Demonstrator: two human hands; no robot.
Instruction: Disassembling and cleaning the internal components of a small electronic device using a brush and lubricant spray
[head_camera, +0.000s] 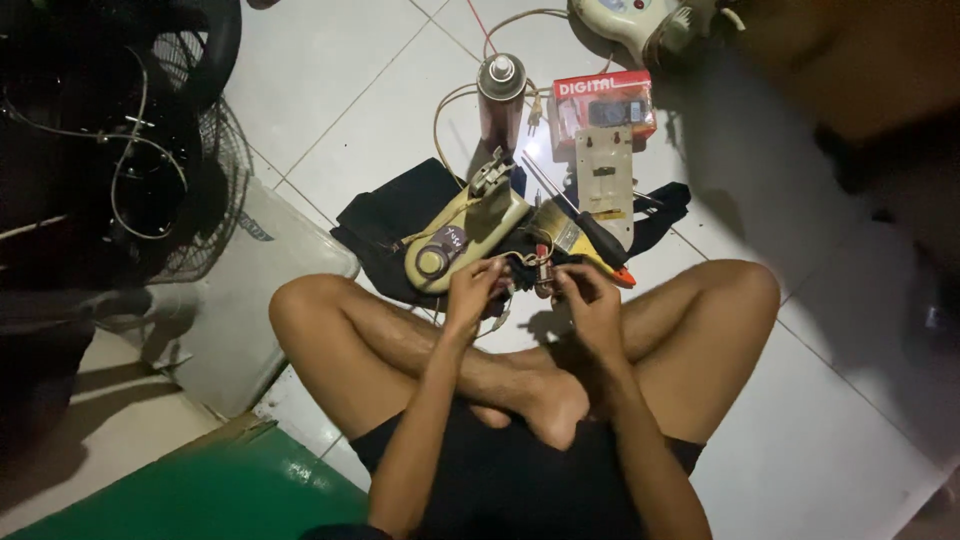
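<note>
You sit cross-legged on the tiled floor (820, 420), and your left hand (470, 290) and right hand (592, 300) both pinch a small bundle of wires (530, 272) held between them, just above your shins. Right behind it lie a cream plastic housing (465, 235), a screwdriver (590, 232) and a spray can (501, 95).

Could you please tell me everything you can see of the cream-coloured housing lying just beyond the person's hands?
The cream-coloured housing looks like moulded plastic, long and rounded, with a dark round dial near its close end and a grey metal fitting at its far end. It lies tilted on a black cloth on the tiled floor, with thin wires trailing from it. The left hand is right beside its near end; actual contact is unclear.
</note>
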